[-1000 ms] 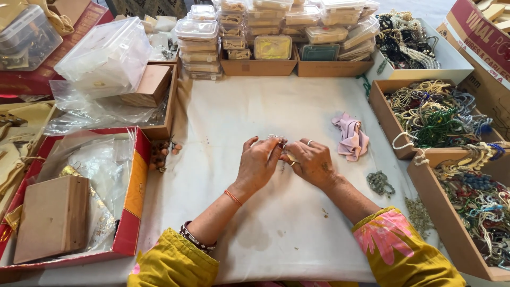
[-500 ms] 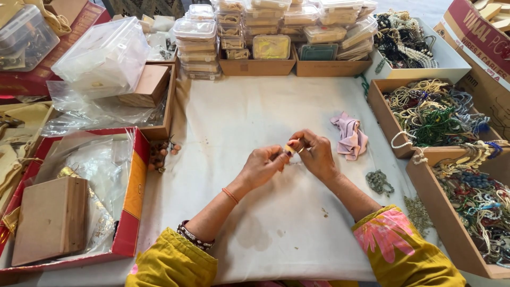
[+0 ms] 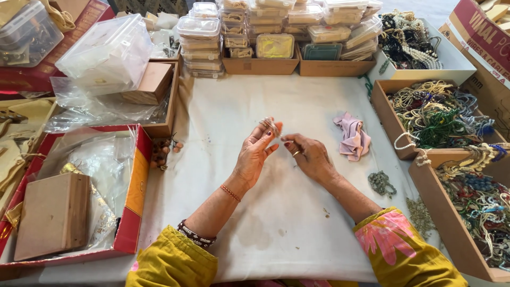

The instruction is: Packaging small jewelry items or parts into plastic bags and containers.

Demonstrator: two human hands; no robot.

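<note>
My left hand is raised above the white cloth, palm turned up, and pinches a small clear, glittering jewellery piece at its fingertips. My right hand is just to the right of it, fingers curled, thumb and forefinger tips close to that piece; a ring shows on one finger. Whether the right hand still holds part of the piece is too small to tell.
A crumpled pink cloth and a small grey bead cluster lie to the right. Wooden trays of bead necklaces line the right edge. Stacked clear plastic boxes stand at the back. A red box with a wooden block lies left.
The left hand has lifted and opened its palm upward, carrying the small piece away from me. The right hand has dropped slightly and drawn apart from the left.
</note>
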